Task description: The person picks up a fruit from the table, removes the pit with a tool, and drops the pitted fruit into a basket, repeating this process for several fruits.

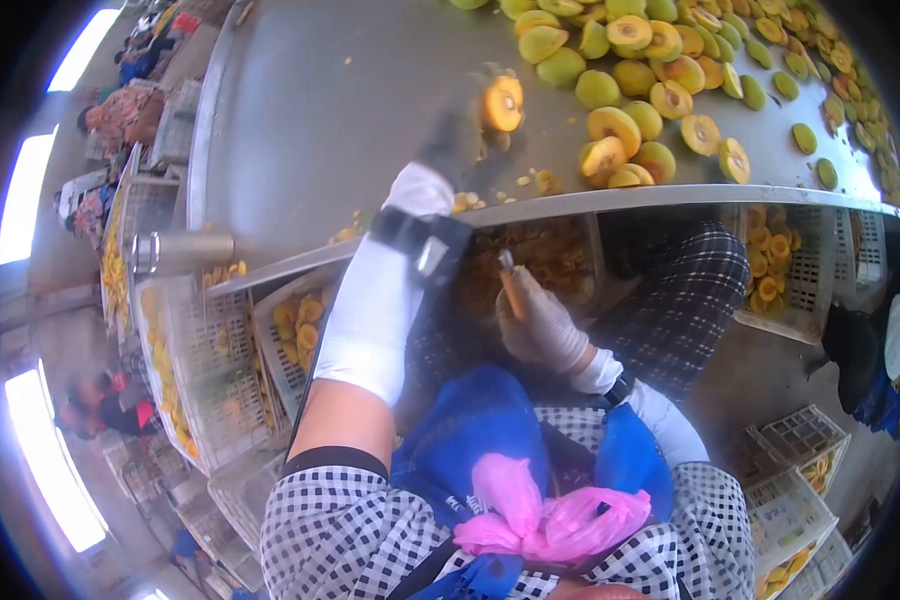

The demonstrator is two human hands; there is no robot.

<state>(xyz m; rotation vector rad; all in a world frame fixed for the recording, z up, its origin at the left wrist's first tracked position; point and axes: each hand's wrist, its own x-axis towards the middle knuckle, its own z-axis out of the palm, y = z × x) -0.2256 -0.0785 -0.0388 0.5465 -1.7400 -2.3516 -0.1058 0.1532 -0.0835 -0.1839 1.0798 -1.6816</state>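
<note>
My left hand, in a dark glove and a white sleeve, reaches over the metal table's near edge and is smeared by motion. At its fingers is a halved yellow peach, its cut face with the pit turned toward me. Below the table edge, my right hand in a pale glove is closed around a small tool with a wooden handle and a short metal tip. The tip points up toward the table and touches no fruit. Small pale bits lie along the edge by my left hand.
A heap of peach halves covers the metal table's right side. A metal cylinder stands at its left corner. Crates of cut fruit flank me, and another crate sits right. Other people sit far left.
</note>
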